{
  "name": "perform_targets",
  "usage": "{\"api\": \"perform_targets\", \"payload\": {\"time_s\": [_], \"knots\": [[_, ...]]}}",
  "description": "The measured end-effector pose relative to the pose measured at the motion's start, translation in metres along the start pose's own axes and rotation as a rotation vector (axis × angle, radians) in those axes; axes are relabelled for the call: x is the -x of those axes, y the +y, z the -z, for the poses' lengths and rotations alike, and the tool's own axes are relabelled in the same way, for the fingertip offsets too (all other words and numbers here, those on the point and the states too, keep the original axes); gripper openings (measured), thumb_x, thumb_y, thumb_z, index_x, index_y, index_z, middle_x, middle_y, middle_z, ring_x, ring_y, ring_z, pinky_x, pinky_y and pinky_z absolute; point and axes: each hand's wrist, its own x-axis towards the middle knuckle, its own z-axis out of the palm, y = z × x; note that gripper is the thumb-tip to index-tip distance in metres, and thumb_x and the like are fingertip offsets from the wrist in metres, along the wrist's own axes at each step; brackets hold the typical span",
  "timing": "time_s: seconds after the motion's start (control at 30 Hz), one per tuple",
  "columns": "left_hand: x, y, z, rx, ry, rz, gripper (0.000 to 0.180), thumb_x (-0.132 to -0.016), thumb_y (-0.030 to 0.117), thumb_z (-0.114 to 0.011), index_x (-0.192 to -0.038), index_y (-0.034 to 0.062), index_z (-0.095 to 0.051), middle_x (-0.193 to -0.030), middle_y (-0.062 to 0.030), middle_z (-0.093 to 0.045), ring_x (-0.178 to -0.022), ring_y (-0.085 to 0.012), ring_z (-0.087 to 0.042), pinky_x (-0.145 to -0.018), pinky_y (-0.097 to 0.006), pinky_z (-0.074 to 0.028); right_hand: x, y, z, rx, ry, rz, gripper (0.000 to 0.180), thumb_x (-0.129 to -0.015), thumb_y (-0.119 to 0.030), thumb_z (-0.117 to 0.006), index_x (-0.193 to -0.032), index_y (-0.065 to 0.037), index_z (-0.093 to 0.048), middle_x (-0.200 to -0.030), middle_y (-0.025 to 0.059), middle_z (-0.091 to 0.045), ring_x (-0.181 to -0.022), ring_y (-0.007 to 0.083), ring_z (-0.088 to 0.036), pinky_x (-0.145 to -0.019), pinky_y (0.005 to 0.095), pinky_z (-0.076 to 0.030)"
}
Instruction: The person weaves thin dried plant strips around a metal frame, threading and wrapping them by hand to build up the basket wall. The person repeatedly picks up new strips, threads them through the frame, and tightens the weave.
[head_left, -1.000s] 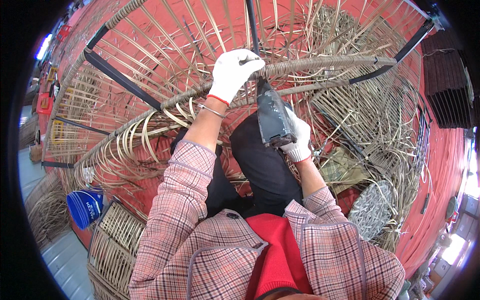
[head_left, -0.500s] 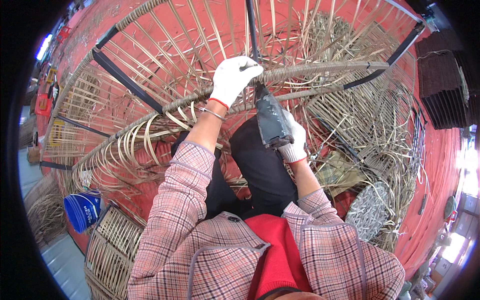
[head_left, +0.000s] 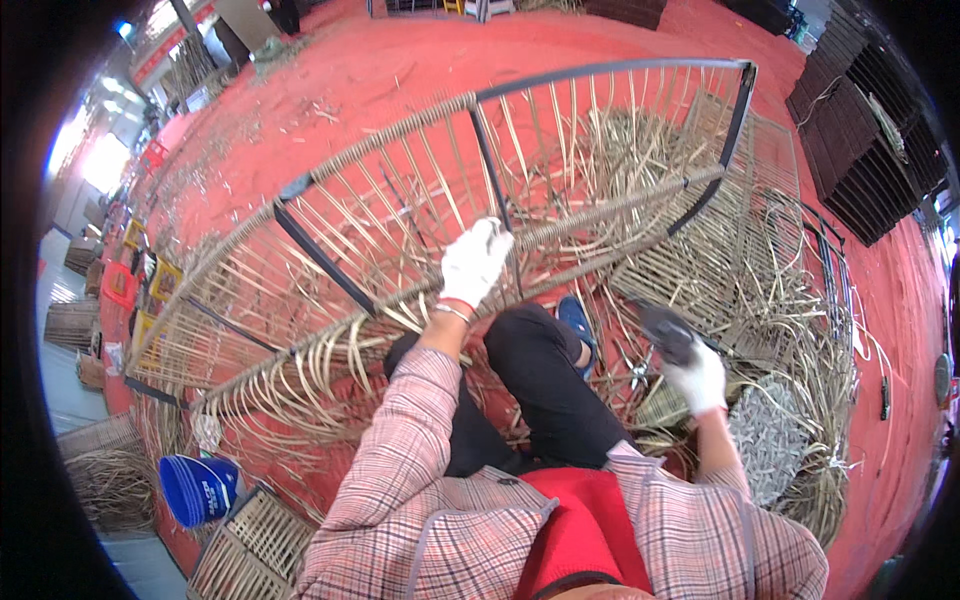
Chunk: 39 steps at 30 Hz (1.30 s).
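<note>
My left hand (head_left: pixel 474 262), in a white glove, grips the wrapped rattan rail of a large black metal frame (head_left: pixel 510 160) woven with pale rattan strips, right where a dark upright bar meets the rail. My right hand (head_left: pixel 694 376), also gloved, holds a dark power tool (head_left: pixel 665 332) low at my right side, away from the frame and above loose rattan on the floor. My legs in black trousers (head_left: pixel 545 395) and a blue shoe (head_left: pixel 577 322) lie between the two hands.
Loose rattan strips (head_left: pixel 790 300) pile up on the red floor (head_left: pixel 400 70) to the right. Dark woven panels (head_left: pixel 860 140) are stacked far right. A blue bucket (head_left: pixel 198 488) and a woven basket (head_left: pixel 245 550) sit lower left. A bundle of short grey pieces (head_left: pixel 768 442) lies by my right arm.
My right hand has pulled the power tool away from the rail, down and to the right. My left hand stays on the rail. The view has tilted up.
</note>
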Motion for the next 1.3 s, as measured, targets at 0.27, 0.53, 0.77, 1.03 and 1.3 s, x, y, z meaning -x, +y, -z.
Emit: {"api": "perform_targets", "payload": {"time_s": [0.27, 0.53, 0.77, 1.03, 1.3], "knots": [[0.012, 0.029, 0.016, -0.313, -0.242, -0.004, 0.097, -0.084, 0.068, -0.069, -0.154, 0.0045, -0.044, -0.095, -0.0183, -0.074, -0.081, -0.0353, -0.073, -0.073, -0.045, -0.058, 0.103, 0.222, 0.089, 0.457, 0.287, -0.687, 0.05, -0.089, -0.039, -0.075, -0.127, -0.01, -0.059, -0.1, 0.0223, -0.075, -0.095, 0.0417, -0.073, -0.08, 0.0512, -0.057], [0.045, 0.035, 0.029, -0.293, -0.306, -0.068, 0.082, -0.088, 0.065, -0.066, -0.141, 0.0039, -0.052, -0.086, -0.0197, -0.073, -0.079, -0.0364, -0.073, -0.073, -0.046, -0.057, 0.171, 0.342, 0.015, 0.491, 0.008, -1.131, 0.076, -0.093, -0.047, -0.072, -0.153, -0.011, -0.043, -0.122, 0.0148, -0.074, -0.107, 0.0328, -0.073, -0.085, 0.0446, -0.059], [0.06, 0.011, 0.053, -0.339, -0.458, 0.019, 0.082, -0.088, 0.072, -0.062, -0.137, 0.0075, -0.053, -0.082, -0.0156, -0.074, -0.079, -0.0361, -0.073, -0.07, -0.045, -0.057, -0.008, 0.129, 0.09, 0.066, 0.414, -0.015, 0.032, -0.097, -0.02, -0.068, -0.124, -0.004, -0.067, -0.116, 0.0188, -0.071, -0.105, 0.0345, -0.07, -0.093, 0.0421, -0.055], [0.067, 0.011, 0.06, -0.387, -0.266, -0.108, 0.07, -0.085, 0.067, -0.071, -0.124, 0.0115, -0.055, -0.067, -0.0097, -0.068, -0.058, -0.032, -0.069, -0.054, -0.043, -0.054, -0.107, -0.22, 0.009, -0.483, 0.145, 0.871, 0.039, -0.097, -0.016, -0.066, -0.134, -0.004, -0.063, -0.133, 0.019, -0.066, -0.123, 0.034, -0.065, -0.101, 0.0392, -0.053], [0.074, 0.007, 0.061, -0.323, -0.073, -0.223, 0.067, -0.086, 0.07, -0.067, -0.122, 0.0146, -0.056, -0.062, -0.0066, -0.065, -0.052, -0.03, -0.068, -0.046, -0.043, -0.053, -0.121, -0.279, -0.049, -0.511, 0.232, 0.792, 0.033, -0.097, -0.017, -0.07, -0.126, -0.005, -0.067, -0.111, 0.0152, -0.072, -0.096, 0.0314, -0.072, -0.082, 0.0381, -0.056]]}}
